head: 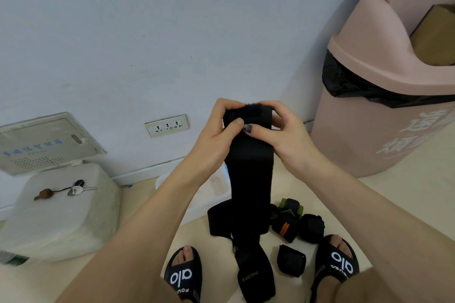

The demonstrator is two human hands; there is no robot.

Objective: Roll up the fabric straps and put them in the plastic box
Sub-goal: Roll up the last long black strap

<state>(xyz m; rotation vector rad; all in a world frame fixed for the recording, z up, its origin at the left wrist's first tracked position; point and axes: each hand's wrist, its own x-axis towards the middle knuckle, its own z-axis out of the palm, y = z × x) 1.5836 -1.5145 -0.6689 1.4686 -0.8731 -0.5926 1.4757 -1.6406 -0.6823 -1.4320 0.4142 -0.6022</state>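
Bin (384, 135): pink, far right, standing by the wall.
Plastic box (214, 187): clear, on the floor behind the forearms, mostly hidden.
Strap (248, 179): black, top end rolled, the rest hanging down to the floor.
Rolled straps (299, 226): near right, between the sandals.
Left hand (216, 130): fingers curled, gripping the roll.
Right hand (278, 128): fingers curled, gripping the roll.
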